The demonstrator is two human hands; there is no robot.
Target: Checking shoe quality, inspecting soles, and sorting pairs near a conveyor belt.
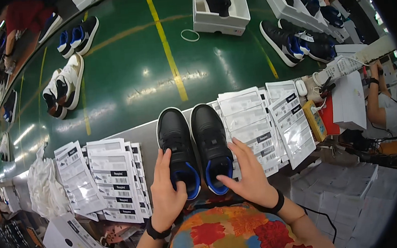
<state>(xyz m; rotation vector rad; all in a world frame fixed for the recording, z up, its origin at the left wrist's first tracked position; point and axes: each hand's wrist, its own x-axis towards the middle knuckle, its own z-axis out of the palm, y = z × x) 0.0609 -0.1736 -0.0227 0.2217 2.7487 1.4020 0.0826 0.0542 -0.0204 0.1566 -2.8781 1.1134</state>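
A pair of black sneakers with blue lining and white soles stands side by side in front of me, toes pointing away. My left hand (166, 193) grips the left black shoe (175, 133), fingers along its outer side and thumb at the collar. Around the right black shoe (209, 131) is my right hand (251, 178), its fingers against the outer side and its thumb at the heel opening. Printed label sheets lie in stacks on both sides, a left stack (116, 178) and a right stack (247, 119).
Beyond the ledge runs a green belt (123, 78) carrying white-and-brown shoes (69, 81), black shoes (84, 34) and an open white shoebox (225, 25). A yellow power strip (315, 121) sits at the right. Crumpled white paper (48, 184) lies left. Other people work along the belt.
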